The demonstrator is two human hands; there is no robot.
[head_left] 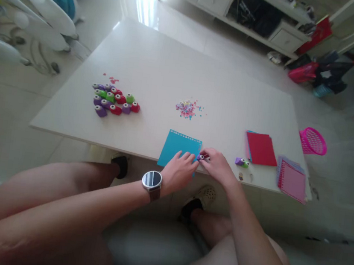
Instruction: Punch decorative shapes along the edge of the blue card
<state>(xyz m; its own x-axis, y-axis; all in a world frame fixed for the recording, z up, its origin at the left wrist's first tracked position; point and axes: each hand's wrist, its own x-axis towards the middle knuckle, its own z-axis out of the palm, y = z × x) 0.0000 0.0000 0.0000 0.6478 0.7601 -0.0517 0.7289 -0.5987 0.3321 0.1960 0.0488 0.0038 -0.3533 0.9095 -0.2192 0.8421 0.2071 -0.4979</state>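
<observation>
A white table (178,72) fills the middle of the view, its near edge running just above the person's bare knees. Beyond it, at the far side of the room, a white cabinet (231,1) is cut off by the top of the picture, and bright glare on the floor washes out whatever lies there.

At the near edge lies a blue sheet of paper (177,146) with a row of small holes along its far side; its near right corner is hidden under the hands. The left hand (178,172), a watch (152,180) on its wrist, lies flat on the sheet with fingers spread loosely, pressing it down. The right hand (216,165) is closed around a small paper punch (202,156) at the sheet's right edge; only a red and grey sliver of it shows between the fingertips, so its shape is hard to make out.

To the right sits a red stack of paper (261,149), and nearer the right corner a pink patterned stack (292,181) overhanging the edge. A pink basket (313,141) stands on the floor past the table's right side.

On the left, a cluster of punches (114,100) in purple, green and red lies together. Between the right hand and the red stack lies a lone purple and green punch (241,162). Farther in, a scatter of confetti (188,108) is too fine to tell piece from piece.
</observation>
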